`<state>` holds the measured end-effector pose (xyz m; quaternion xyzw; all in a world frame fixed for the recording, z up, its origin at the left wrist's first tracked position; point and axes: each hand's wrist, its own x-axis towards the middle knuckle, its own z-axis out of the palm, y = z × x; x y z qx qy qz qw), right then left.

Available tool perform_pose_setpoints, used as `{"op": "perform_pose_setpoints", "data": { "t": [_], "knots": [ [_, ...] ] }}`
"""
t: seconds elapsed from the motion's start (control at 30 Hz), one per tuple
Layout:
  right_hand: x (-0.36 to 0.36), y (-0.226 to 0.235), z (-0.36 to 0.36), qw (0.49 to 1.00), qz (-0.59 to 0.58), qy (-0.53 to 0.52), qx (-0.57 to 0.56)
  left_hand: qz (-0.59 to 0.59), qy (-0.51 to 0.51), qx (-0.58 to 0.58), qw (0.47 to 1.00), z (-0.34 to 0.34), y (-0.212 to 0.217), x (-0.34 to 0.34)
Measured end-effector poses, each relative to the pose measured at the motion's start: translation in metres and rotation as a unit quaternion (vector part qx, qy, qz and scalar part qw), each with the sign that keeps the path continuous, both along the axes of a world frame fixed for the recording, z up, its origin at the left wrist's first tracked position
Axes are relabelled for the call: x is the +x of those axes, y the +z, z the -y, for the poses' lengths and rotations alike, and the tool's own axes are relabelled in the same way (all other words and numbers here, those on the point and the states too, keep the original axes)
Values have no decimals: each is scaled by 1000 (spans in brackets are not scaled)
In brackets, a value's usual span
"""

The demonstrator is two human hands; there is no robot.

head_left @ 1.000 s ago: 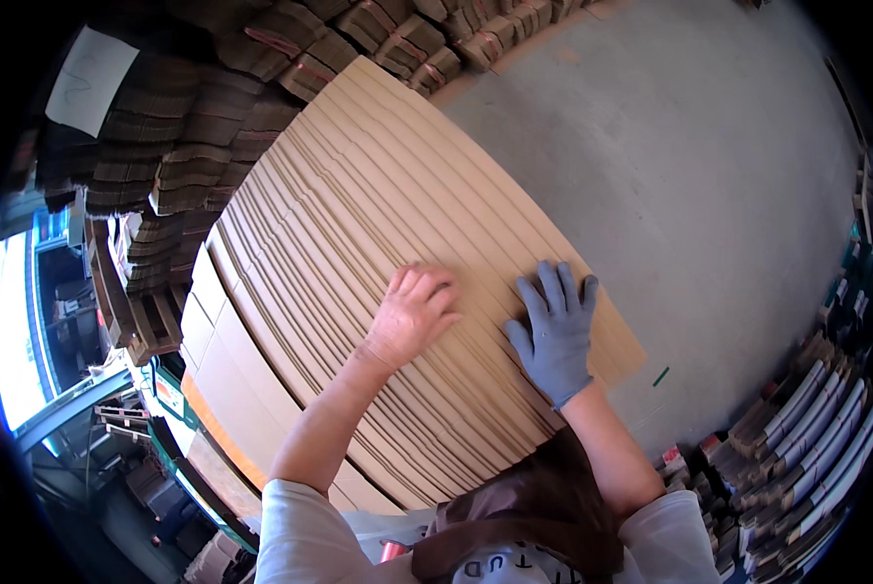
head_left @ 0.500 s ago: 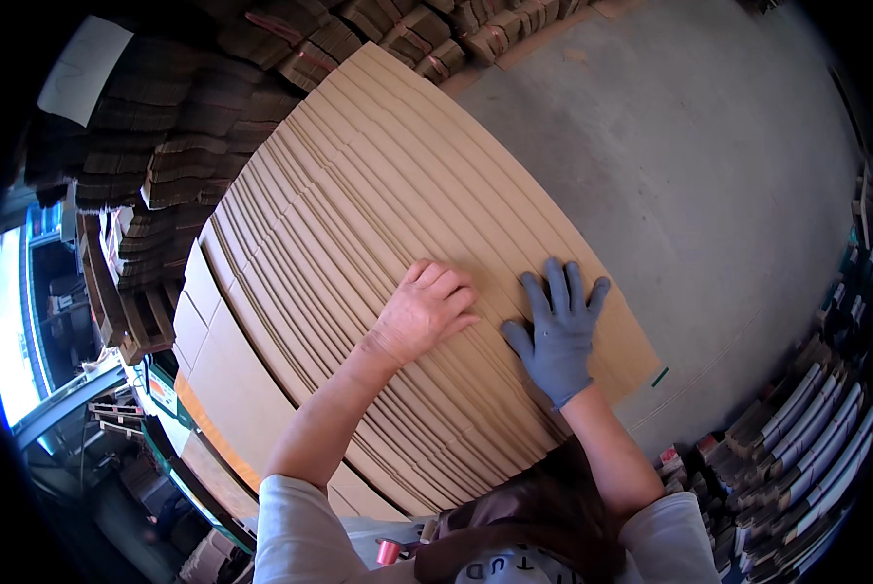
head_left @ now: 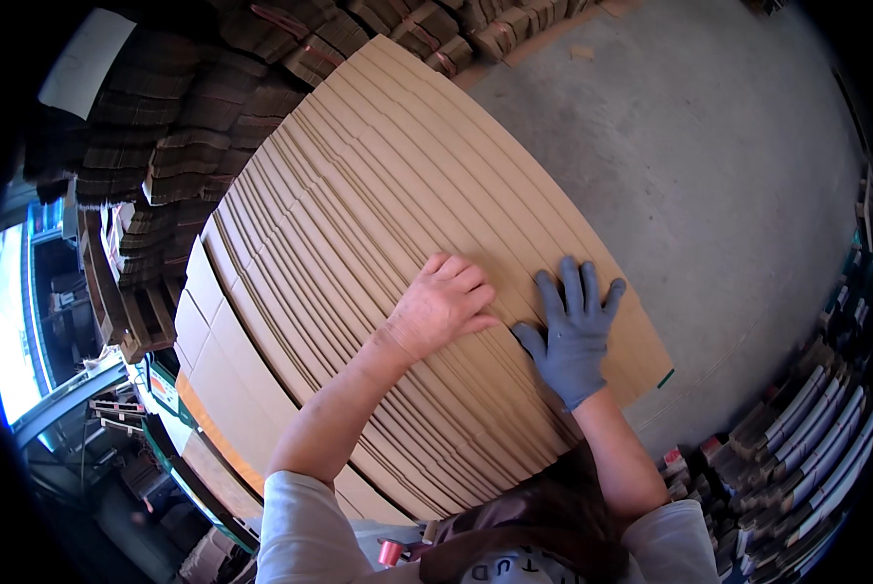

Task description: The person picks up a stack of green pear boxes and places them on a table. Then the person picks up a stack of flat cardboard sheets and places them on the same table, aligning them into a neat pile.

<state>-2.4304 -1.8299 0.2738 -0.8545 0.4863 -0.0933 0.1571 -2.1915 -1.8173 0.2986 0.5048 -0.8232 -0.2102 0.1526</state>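
Note:
A fanned row of flat brown cardboard sheets (head_left: 388,185) overlaps in steps in front of me. My left hand (head_left: 446,302), bare, rests on the middle of the fan with its fingers curled down onto a sheet's edge; the fingertips are partly hidden. To its right lies my right hand (head_left: 575,341) in a grey glove, palm down with the fingers spread on the rightmost sheet near its outer edge. Below the fan's left side are paler, flat cardboard pieces (head_left: 232,341), set off by a dark gap.
Tall stacks of bundled cardboard (head_left: 198,146) stand at the far left, beside a wooden pallet (head_left: 130,302). More tied bundles (head_left: 427,29) line the back. Grey concrete floor (head_left: 709,185) spreads to the right, with stacked sheets (head_left: 806,457) at lower right. A small red spool (head_left: 390,553) sits near my body.
Both hands have shifted a little to the right, keeping their shapes. The upper cardboard sheets have slid slightly rightward with them.

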Motion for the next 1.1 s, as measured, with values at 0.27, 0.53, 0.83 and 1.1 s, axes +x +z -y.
{"op": "perform_pose_setpoints", "data": {
  "t": [0.27,0.53,0.83,1.1],
  "knots": [
    [-1,-2,-1,1000,-2,1,-4,7,-1,4,1000,-1,-2,1],
    [-2,-4,1,1000,6,3,-6,8,1,11,1000,-1,-2,1],
    [-4,-2,3,1000,3,5,1,-6,4,11,1000,-2,-2,2],
    [-5,-3,4,1000,9,5,-5,-8,5,16,1000,-3,-1,2]
  ]
}}
